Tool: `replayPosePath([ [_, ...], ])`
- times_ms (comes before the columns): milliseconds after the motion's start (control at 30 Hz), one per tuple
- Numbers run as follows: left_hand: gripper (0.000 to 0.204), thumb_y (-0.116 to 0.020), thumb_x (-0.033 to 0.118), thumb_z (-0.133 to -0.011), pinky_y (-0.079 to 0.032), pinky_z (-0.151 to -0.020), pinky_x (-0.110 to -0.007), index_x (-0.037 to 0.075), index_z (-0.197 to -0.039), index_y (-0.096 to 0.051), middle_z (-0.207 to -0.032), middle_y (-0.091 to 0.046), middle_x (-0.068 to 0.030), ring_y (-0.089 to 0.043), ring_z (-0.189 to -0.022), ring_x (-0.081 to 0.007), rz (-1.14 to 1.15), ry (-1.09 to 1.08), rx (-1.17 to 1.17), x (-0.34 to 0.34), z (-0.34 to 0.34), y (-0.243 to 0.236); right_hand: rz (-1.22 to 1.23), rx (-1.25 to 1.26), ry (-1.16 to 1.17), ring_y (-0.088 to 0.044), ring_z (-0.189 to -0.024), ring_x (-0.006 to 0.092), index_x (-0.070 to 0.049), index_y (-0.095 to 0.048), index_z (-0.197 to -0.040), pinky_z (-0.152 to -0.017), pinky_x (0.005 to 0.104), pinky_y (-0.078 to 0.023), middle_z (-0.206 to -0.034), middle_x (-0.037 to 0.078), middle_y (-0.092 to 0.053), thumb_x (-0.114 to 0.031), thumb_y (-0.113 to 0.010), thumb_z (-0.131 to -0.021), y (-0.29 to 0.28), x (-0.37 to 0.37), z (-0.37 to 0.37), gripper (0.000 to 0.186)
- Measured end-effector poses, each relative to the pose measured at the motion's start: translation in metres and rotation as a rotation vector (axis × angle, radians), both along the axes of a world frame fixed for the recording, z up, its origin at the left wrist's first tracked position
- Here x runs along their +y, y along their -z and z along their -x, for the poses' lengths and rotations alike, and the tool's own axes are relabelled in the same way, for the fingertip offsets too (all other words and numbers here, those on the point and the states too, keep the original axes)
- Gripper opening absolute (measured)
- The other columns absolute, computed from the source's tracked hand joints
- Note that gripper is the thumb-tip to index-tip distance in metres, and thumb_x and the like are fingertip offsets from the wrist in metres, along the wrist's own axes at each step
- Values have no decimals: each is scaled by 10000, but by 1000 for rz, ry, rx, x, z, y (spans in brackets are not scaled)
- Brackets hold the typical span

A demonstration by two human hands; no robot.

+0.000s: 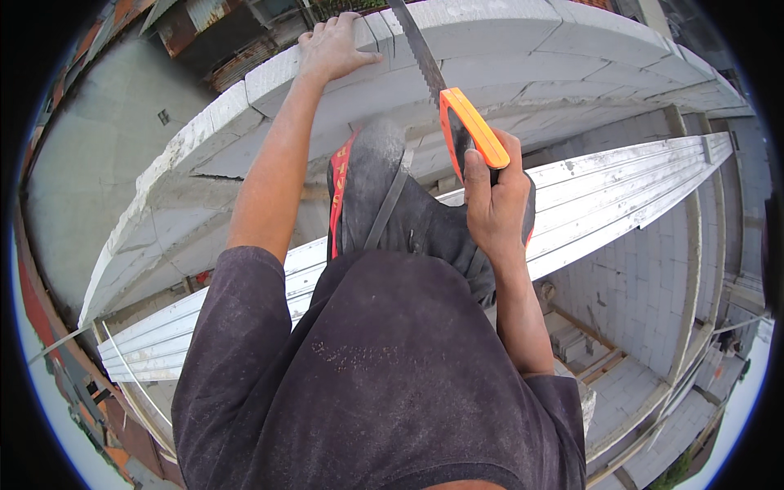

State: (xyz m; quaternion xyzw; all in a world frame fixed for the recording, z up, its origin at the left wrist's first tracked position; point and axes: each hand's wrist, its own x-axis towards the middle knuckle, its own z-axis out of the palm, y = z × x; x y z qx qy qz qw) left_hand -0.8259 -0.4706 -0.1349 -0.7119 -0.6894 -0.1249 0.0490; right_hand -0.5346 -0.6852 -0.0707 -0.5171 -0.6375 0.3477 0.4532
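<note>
My right hand (496, 200) is wrapped round the orange and black handle of a hand saw (475, 129). Its toothed blade points up and away, crossing the top edge of a wall of pale lightweight blocks (482, 37). Whether the teeth touch the block, I cannot tell. To the left of the blade, my left hand (331, 51) lies on the wall's top edge with its thumb stretched out and nothing held. Dark thin lines mark the block between that hand and the saw. White dust coats my left hand and my trouser knee.
A ribbed, light metal plank (596, 200) runs across under me, between the wall and my body. Block walls (637, 286) and timber pieces (600, 363) lie lower down on the right. Beyond the wall at left is a grey flat surface (98, 163), with a rusty metal roof (184, 28) behind.
</note>
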Motion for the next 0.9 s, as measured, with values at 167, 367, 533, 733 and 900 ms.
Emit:
replayPosePath([
  [167, 1055, -846, 702, -692, -409, -1112, -561, 132, -1522, -531, -1465, -631, -123, -552, -1389, -340, 0, 15, -31, 3, 4, 3, 3, 12, 17, -620, -723, 122, 14, -551, -1311, -689, 289, -504, -912, 100, -686, -181, -637, -1075, 10, -3, -1, 318],
  [367, 1074, -852, 674, -701, -397, -1134, -550, 93, -1534, -500, -1484, -611, -151, -538, -1401, -351, 24, 4, -26, -1, 2, -2, -116, -29, 0, -679, -766, 169, 17, -550, -1317, -729, 297, -537, -942, 112, -704, -182, -647, -1067, 9, -13, 6, 334],
  [533, 1032, -883, 627, -694, -405, -1108, -570, 60, -1480, -527, -1451, -618, -156, -556, -1362, -359, 36, -18, 7, -2, -2, -3, -420, 82, -68, -694, -815, 194, 63, -554, -1317, -751, 302, -546, -1097, 155, -682, -154, -679, -1035, -15, -10, 15, 377],
  [733, 1007, -909, 633, -657, -427, -1062, -561, 24, -1386, -577, -1360, -654, -167, -573, -1328, -348, -14, -5, -7, -1, 5, 7, -581, 131, -113, -679, -802, 192, 86, -541, -1303, -714, 306, -534, -1146, 175, -656, -135, -687, -1019, -39, 16, 41, 388],
  [900, 1000, -909, 608, -666, -419, -1079, -555, 32, -1407, -564, -1385, -648, -156, -574, -1327, -347, 33, -27, -6, -3, -3, -5, -126, -177, -12, -679, -643, 355, 7, -512, -1213, -611, 429, -506, -759, 176, -659, -185, -655, -1048, 6, 30, 64, 290],
])
